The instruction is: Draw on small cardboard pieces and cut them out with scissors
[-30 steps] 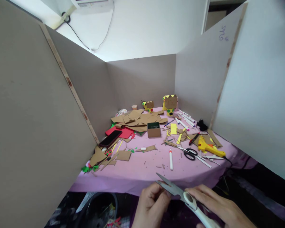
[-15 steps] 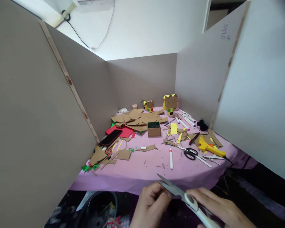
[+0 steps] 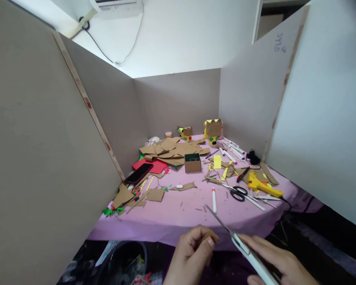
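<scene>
My right hand (image 3: 273, 263) is closed round the white handle of a pair of scissors (image 3: 225, 228), whose grey blades point up and left over the table's front edge. My left hand (image 3: 192, 253) sits just left of the blades, thumb and fingers pinched on a small brown cardboard piece (image 3: 210, 236) that touches the blades. Both hands hover below the front edge of the pink-covered table (image 3: 172, 215).
Cardboard scraps (image 3: 172, 150), a small open box (image 3: 192, 162), a red sheet, a phone (image 3: 138, 173), markers, black scissors (image 3: 236, 192), a yellow glue gun (image 3: 259, 185) and two cardboard figures (image 3: 213, 128) lie on the table. Tall boards wall in three sides. A bin (image 3: 124, 261) stands below left.
The scissors have turned edge-on and their blades have come together, tilting further up. My left hand's pinch has risen to the blades, and the small cardboard piece now shows.
</scene>
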Available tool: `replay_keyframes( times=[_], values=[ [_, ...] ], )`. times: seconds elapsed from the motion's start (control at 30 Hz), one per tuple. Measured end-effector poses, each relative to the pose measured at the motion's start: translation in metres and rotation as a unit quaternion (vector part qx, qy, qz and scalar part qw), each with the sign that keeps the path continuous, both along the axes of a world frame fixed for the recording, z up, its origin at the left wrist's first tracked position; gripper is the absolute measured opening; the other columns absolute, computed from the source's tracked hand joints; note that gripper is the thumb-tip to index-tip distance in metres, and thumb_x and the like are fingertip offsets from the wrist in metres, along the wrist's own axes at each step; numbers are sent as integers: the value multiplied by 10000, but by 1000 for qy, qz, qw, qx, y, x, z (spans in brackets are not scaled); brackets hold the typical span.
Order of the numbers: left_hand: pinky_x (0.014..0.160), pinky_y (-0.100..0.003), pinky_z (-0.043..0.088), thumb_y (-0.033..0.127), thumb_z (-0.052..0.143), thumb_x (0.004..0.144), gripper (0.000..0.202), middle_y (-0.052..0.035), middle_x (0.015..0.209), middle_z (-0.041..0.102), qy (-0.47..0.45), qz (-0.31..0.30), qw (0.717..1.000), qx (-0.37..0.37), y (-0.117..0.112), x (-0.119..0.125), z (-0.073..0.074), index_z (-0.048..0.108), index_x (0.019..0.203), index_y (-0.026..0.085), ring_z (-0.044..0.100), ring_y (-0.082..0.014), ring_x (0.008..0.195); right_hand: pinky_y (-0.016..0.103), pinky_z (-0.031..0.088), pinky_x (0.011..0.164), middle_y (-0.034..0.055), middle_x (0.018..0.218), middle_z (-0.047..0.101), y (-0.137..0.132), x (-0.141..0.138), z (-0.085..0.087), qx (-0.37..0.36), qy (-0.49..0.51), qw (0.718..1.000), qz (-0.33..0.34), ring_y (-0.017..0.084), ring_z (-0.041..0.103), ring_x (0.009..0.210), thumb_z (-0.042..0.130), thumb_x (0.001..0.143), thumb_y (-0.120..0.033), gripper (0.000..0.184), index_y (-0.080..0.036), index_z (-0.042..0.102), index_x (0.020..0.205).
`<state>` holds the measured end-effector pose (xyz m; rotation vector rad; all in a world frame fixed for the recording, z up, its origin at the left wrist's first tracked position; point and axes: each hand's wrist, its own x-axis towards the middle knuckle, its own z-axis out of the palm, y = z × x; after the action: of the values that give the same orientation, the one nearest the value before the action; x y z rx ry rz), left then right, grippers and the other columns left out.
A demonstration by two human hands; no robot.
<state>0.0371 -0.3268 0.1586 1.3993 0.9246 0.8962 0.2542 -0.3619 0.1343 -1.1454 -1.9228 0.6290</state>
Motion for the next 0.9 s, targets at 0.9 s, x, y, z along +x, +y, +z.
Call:
replay_keyframes(
  times=[0.9],
  values=[
    [455, -191, 356, 572, 704, 634, 456, 20, 614, 585, -52, -25, 994, -91, 5, 5, -8, 551, 732, 153, 490, -60, 442, 172, 375, 431, -56, 609, 557, 19, -55, 17, -229, 386, 893, 26, 66, 504, 448, 683, 741, -508, 421, -215, 523, 998]
  ],
)
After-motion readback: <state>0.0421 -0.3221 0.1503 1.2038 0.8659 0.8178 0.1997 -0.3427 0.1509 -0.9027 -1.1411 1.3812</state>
